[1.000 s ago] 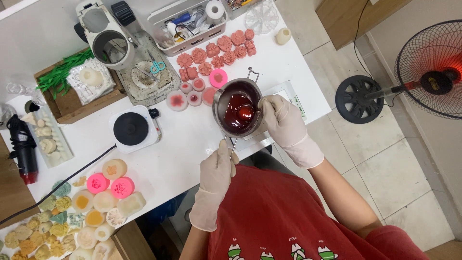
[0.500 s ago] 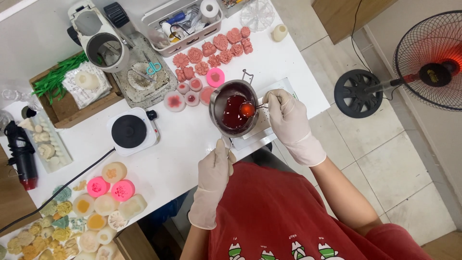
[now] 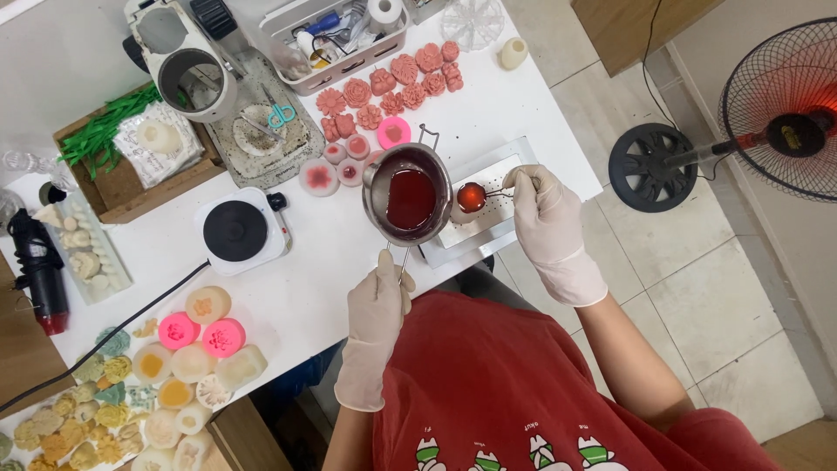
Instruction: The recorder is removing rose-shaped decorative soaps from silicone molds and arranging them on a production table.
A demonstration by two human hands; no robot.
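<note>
Head view, only one. Landmark: the small metal melting pot point(image 3: 408, 194), over the near edge of the white worktop point(image 3: 514, 113), holding dark red liquid.

- Left hand point(image 3: 377, 307), gloved, closed around the pot's thin handle, just below the pot on the person's side. Pot sits roughly level.
- Right hand point(image 3: 542, 209), gloved, right of the pot, fingers pinched shut on the handle of a small spoon point(image 3: 472, 197). Spoon bowl is full of red liquid, just off the pot's right rim; touching the rim or not, cannot tell.
- Under the spoon and right of the pot: flat white tray point(image 3: 488, 205), lying at an angle on the worktop edge.
- Above the pot: pink round mould point(image 3: 394, 132), then a cluster of red flower-shaped wax pieces point(image 3: 384, 87).
- Just left of the pot: small round pieces with red centres point(image 3: 319, 177).
- Further left of the pot: white single hot plate point(image 3: 237, 231), black round top, black cable running off to the lower left.
- Above-left of the pot: white appliance with open grey barrel point(image 3: 187, 65); plastic bin of tools point(image 3: 336, 39) beside it.
- Far lower left of the pot: pink and cream round pieces point(image 3: 202, 331), yellowish flower shapes beyond them.
- Person wears a red top point(image 3: 514, 392).
- Right of the pot, on the tiled floor: standing fan point(image 3: 776, 122).
</note>
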